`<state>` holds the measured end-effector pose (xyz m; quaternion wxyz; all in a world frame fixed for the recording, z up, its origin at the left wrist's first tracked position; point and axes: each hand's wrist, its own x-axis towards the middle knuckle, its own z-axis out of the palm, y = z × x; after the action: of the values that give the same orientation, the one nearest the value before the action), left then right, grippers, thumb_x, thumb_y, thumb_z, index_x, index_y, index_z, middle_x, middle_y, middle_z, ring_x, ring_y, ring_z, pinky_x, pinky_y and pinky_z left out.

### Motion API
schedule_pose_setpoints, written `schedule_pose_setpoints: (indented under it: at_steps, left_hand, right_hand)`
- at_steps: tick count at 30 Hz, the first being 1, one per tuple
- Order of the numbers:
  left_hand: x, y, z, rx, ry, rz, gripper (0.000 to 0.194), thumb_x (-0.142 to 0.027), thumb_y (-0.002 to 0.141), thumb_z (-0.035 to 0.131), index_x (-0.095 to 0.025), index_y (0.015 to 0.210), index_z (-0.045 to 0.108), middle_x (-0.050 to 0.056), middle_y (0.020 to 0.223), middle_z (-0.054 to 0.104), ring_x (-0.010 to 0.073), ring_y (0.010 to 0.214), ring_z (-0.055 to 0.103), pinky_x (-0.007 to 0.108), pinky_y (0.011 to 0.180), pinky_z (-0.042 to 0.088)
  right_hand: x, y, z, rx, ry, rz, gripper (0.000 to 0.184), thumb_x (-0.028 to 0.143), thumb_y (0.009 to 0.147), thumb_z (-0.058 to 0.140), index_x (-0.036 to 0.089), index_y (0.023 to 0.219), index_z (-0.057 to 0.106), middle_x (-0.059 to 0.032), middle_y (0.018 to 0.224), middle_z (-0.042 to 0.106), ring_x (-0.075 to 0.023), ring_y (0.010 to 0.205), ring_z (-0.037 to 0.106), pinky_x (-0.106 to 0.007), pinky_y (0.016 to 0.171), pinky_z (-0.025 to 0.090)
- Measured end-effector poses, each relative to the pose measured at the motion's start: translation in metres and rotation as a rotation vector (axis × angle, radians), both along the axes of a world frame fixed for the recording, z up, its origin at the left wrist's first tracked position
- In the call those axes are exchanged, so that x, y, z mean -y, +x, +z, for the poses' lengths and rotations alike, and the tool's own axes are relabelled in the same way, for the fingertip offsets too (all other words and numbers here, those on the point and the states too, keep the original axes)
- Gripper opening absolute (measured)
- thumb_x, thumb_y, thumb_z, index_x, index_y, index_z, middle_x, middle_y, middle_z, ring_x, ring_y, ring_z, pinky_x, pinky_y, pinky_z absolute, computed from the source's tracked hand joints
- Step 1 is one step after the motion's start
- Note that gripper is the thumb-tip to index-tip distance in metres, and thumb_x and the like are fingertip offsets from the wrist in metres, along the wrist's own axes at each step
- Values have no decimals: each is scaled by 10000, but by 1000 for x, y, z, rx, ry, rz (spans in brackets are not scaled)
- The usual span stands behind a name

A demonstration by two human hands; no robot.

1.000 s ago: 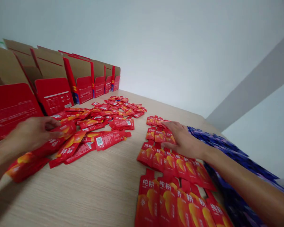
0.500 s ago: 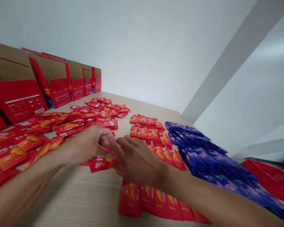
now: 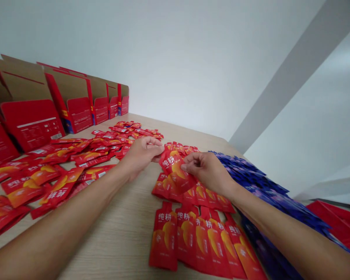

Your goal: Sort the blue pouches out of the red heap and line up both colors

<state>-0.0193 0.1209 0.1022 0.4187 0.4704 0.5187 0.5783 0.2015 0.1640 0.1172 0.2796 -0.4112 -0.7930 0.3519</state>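
Note:
A red pouch with yellow fruit print is held tilted above the rows, between both hands. My left hand pinches its upper left end, fingers curled. At its right edge, my right hand grips it between thumb and fingers. Under and in front of it lie overlapping rows of red pouches, their narrow necks pointing away from me. The held pouch and my right hand hide part of the middle rows.
Loose red pouches are heaped on the left of the wooden table. Open red cartons line the far left. Rows of blue pouches lie to the right, with a red box beyond. A pale wall stands behind.
Both hands have moved right and away from me, carrying the red pouch from beside the loose heap to over the rows. The pouch is now turned face up and more visible.

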Motion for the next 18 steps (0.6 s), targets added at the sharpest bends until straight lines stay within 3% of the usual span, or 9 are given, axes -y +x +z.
schedule_pose_setpoints:
  at_steps: [3,7,11,18]
  left_hand:
    - [0,8,-42,-293,0,21,202,-239,836,703,-178,1027,673,81,890,764,248,814,741,367,762,583]
    - [15,20,-87,-882,146,-315,378,-103,792,710,-195,1155,766,136,1246,752,329,1187,692,452,1051,536]
    - [24,31,-92,-1115,85,-386,402,-54,878,602,-191,1207,788,133,1237,745,321,1197,656,459,1072,519]
    - [25,35,-83,-1158,6,-381,330,-69,935,555,-143,1134,808,173,1194,746,339,1136,665,486,1015,542]
  right_hand:
    - [-17,9,-23,-146,-282,-154,306,370,730,880,202,705,626,79,475,514,-73,422,362,-210,435,244]
    - [-22,14,-59,-174,-479,-213,381,295,743,883,216,632,527,52,436,539,-76,371,415,-184,393,295]
    - [-19,19,-80,-169,-573,-238,285,154,836,778,210,691,539,33,465,584,-88,383,494,-167,402,389]
    - [-22,20,-88,-159,-667,-261,258,34,910,664,210,769,538,41,499,598,-91,423,556,-158,425,470]
